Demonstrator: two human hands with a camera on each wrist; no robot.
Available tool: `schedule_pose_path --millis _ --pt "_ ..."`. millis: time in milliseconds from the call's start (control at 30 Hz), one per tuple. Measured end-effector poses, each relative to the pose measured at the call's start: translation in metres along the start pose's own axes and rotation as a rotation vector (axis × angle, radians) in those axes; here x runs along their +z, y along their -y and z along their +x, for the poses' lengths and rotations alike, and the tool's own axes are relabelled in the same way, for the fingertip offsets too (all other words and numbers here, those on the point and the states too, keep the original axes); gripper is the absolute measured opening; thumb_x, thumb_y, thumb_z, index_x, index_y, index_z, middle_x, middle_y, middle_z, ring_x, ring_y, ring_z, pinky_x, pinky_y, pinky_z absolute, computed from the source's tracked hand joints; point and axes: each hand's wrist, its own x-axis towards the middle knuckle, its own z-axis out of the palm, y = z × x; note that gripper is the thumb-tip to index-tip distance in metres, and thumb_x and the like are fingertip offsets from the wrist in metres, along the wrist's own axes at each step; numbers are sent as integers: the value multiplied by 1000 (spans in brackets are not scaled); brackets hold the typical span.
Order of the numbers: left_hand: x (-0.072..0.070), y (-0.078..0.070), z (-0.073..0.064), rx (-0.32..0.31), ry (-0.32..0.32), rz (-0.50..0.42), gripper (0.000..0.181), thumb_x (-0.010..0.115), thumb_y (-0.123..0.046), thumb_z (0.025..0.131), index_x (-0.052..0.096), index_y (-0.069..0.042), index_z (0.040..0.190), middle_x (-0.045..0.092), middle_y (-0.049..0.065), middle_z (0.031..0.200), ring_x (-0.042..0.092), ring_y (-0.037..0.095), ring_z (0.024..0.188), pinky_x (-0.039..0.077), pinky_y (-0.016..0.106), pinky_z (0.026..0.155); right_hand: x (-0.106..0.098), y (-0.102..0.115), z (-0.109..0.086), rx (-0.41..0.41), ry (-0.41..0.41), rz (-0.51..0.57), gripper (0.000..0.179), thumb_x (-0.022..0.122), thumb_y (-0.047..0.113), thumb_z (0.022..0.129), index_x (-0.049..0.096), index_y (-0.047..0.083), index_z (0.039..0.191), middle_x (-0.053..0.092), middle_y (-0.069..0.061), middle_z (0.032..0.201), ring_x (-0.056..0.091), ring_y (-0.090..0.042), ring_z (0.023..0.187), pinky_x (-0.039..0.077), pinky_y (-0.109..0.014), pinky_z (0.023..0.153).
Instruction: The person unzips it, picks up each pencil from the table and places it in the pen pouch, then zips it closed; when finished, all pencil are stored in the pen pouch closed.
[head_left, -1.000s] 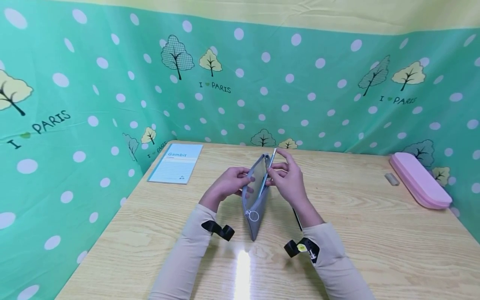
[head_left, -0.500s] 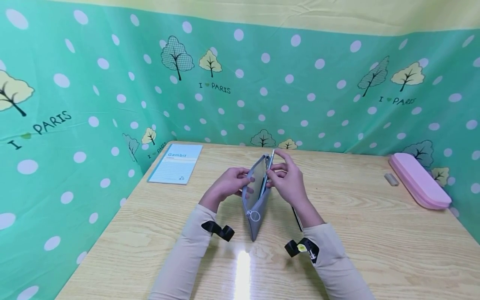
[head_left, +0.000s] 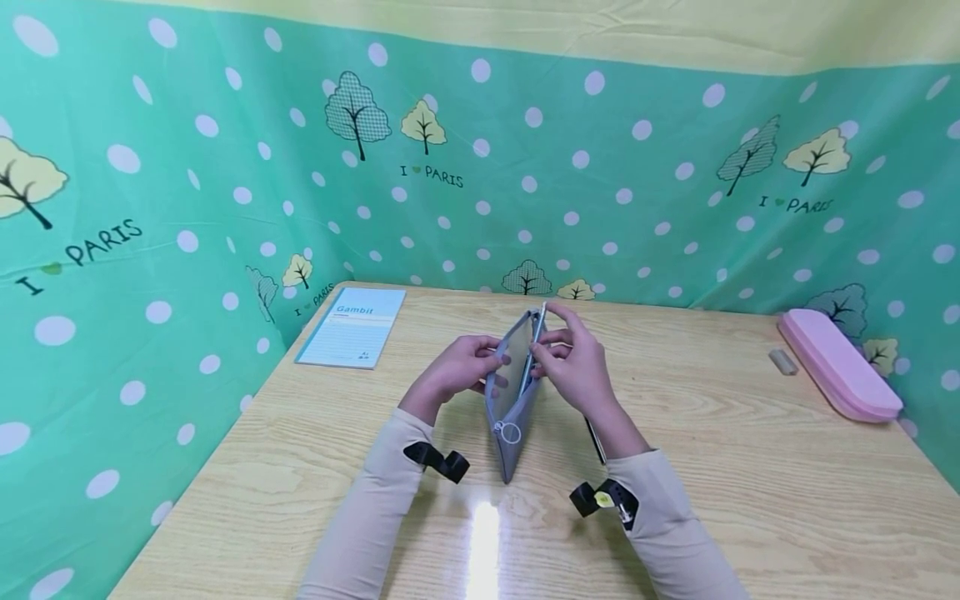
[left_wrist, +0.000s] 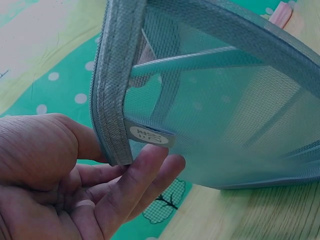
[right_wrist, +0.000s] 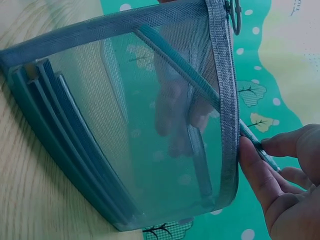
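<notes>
A grey mesh zip pencil pouch (head_left: 513, 433) stands on the table with its mouth spread. My left hand (head_left: 465, 364) grips its left side, thumb inside the rim and fingers behind the mesh. In the left wrist view, these fingers (left_wrist: 150, 165) lie by a small label tab. My right hand (head_left: 573, 362) pinches a light blue pencil (right_wrist: 182, 65) near its upper end. That pencil slants through the mouth, most of its length inside the pouch. Several dark pencils or sticks (right_wrist: 75, 135) lie along the pouch's bottom in the right wrist view.
A Gambit notebook (head_left: 352, 327) lies at the back left of the wooden table (head_left: 735, 492). On the right are a grey eraser (head_left: 783, 362) and a pink pencil case (head_left: 840, 364). A thin dark stick (head_left: 595, 439) shows partly beneath my right wrist.
The pencil and my right index finger have shifted slightly down and left, so the pencil sits a little deeper in the pouch. My left hand keeps its hold.
</notes>
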Motion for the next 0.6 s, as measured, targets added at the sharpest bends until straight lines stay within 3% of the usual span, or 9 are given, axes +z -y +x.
schedule_pose_path --millis 333,600 --pt "0 0 -1 4 9 -8 36 53 -9 107 55 7 140 71 24 121 75 25 89 65 41 78 -9 5 -2 12 20 -17 44 60 -3 100 54 -4 144 70 -33 112 75 -35 83 65 -30 69" --pt "-1 0 -1 6 11 -22 34 53 -8 107 56 8 137 71 25 121 75 22 86 65 40 76 -30 6 2 57 14 17 34 56 1 102 60 -6 134 71 -30 106 74 -17 78 65 -32 70"
